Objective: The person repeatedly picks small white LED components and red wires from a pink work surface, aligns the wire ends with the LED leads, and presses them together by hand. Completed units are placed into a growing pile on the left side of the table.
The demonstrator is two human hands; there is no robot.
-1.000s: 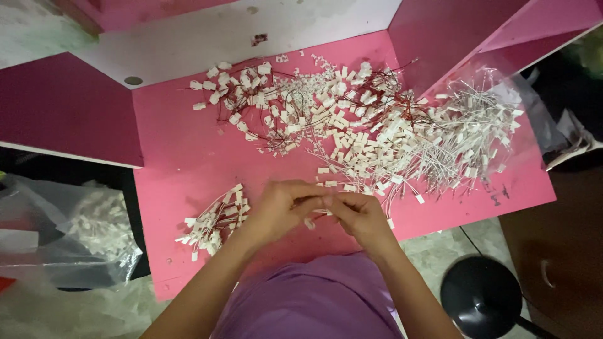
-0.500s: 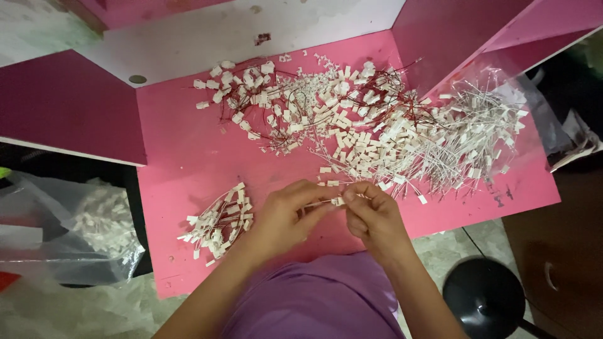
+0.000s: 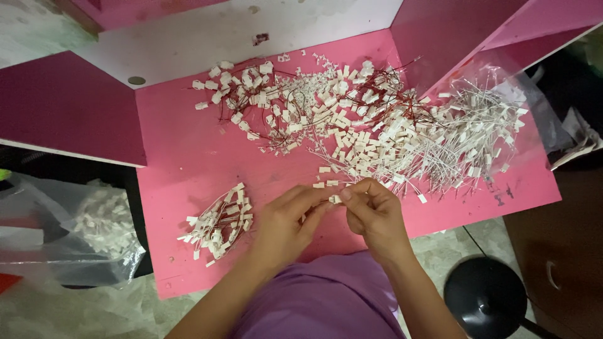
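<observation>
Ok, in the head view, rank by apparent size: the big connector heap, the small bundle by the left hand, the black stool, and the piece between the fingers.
1. Big connector heap
2. Black stool; nearer the floor, so unsure
3. Small bundle
4. Piece between the fingers

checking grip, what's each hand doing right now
Left hand: closed, pinching the small white connector.
Right hand: closed, pinching the same connector from the other side.

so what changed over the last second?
Both hands came up slightly from the table edge and closed together: left hand and right hand now pinch one small white connector between their fingertips. The big pile, the small pile and the bag did not move.
</observation>
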